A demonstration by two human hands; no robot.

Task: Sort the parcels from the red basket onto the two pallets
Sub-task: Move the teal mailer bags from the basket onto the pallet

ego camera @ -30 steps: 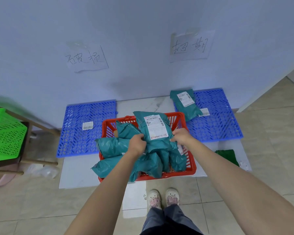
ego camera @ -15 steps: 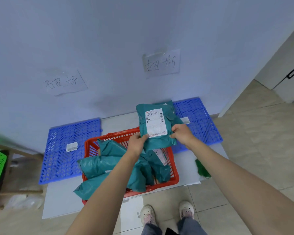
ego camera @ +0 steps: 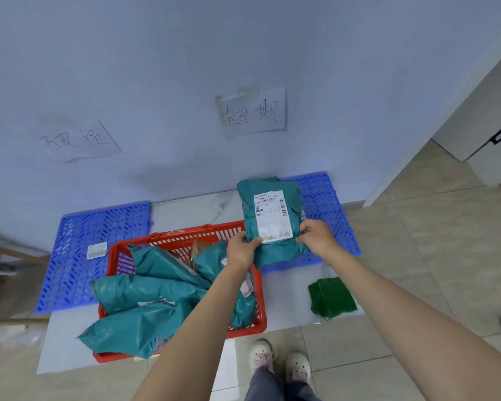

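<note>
Teal parcel (ego camera: 272, 218) held upright over right pallet (ego camera: 327, 209), long axis pointing at wall, label facing camera; hiding another parcel behind. Left hand (ego camera: 241, 250) and right hand (ego camera: 315, 237) pinching lower corners. Print illegible.

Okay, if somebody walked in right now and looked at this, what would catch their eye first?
Probably the teal parcel with its white shipping label, gripped at its lower corners by the left hand and the right hand in front of the right blue pallet. Next, the red basket heaped with teal parcels below it, and the two handwritten paper signs taped to the wall.
</note>
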